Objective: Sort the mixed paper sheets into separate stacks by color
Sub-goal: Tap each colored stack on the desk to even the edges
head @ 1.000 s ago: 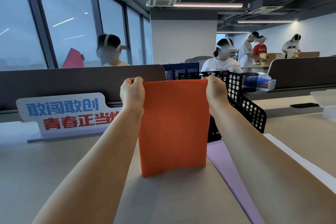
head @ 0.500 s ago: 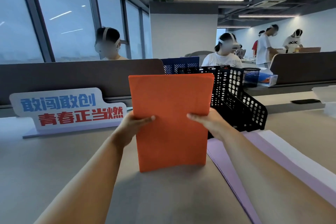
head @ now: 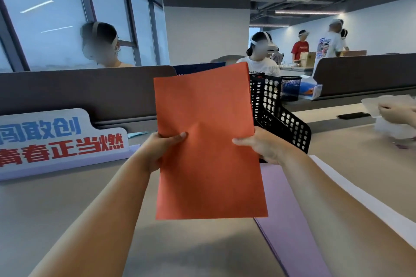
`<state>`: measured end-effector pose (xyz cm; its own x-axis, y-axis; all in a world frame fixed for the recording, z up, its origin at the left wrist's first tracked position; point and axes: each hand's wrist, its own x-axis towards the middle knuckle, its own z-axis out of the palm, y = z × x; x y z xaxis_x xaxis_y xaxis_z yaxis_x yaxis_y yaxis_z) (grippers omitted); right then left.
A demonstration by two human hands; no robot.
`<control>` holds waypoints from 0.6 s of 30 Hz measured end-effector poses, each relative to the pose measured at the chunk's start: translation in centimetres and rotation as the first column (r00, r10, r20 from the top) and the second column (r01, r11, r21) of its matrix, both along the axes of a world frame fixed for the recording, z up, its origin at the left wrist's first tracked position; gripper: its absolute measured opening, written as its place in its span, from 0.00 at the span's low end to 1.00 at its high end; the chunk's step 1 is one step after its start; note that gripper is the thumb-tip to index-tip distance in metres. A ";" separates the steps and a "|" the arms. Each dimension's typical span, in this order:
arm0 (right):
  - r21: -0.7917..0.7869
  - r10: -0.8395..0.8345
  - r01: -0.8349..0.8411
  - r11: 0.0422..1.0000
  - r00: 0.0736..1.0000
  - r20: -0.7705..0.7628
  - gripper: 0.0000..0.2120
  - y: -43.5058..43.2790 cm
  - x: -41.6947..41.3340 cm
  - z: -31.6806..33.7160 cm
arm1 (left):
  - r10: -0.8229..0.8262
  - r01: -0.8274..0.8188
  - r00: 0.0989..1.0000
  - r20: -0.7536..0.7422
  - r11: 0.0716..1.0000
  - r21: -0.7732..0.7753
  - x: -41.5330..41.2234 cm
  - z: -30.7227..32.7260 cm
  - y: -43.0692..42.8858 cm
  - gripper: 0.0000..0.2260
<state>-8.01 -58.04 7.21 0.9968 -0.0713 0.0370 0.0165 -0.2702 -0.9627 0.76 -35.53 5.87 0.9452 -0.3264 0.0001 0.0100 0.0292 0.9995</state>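
**Orange sheets** (head: 209, 141): held upright and slightly tilted over the middle of the table (head: 67, 220).
**Left hand** (head: 157, 150), **right hand** (head: 263, 148): fingers clamped on the side edges, thumbs in front.
**Purple stack** (head: 286, 209), **white stack** (head: 360, 204): flat toward the right edge.
**Step:** orange bundle apparently gathered.
**Next:** lay it flat on bare table, apart from both stacks.

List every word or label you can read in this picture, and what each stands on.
"闯敢创", blue, cut off at the left: desk sign.
"青春正当燃", red: same sign.
Prints on the white T-shirt and red shirt: too blurred to read.
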 end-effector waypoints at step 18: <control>-0.250 -0.628 0.848 0.467 0.517 0.581 0.12 -8.4 -1.9 2.4 | -0.055 -0.075 0.929 0.366 0.940 0.332 0.7 -2.8 -15.2 0.18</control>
<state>-9.95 -66.41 9.65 0.4508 -0.6366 0.6257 -0.1109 -0.7355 -0.6684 1.45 -50.77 3.03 0.9026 -0.3588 0.2380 -0.3555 -0.3090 0.8822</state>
